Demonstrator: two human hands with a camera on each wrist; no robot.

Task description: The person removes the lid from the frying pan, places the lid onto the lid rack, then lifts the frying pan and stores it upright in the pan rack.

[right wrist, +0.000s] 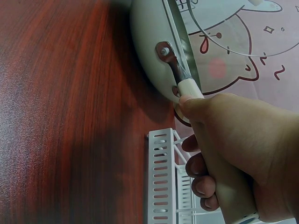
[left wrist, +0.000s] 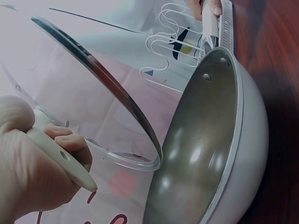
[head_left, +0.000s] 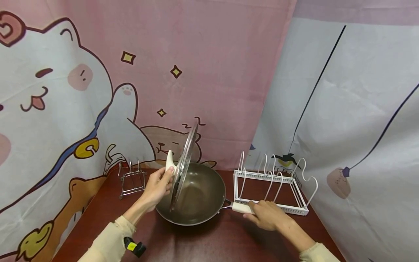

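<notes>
A wok (head_left: 203,193) with a dark inside and a pale outside stands on the table. My right hand (head_left: 266,214) grips its cream handle (right wrist: 219,172), fingers wrapped round it in the right wrist view. With my left hand (head_left: 157,187) I hold the glass lid (head_left: 184,163) by its cream knob (left wrist: 65,156). The lid is tilted nearly upright over the wok's left part. Its lower edge looks close to the wok's inside; whether they touch I cannot tell.
Behind my right hand stands a white rack (head_left: 239,185) with several curved wire dividers. A small metal rack (head_left: 132,182) is at the back left of the dark red table (head_left: 196,243). Printed cloth (head_left: 222,72) hangs behind and at both sides.
</notes>
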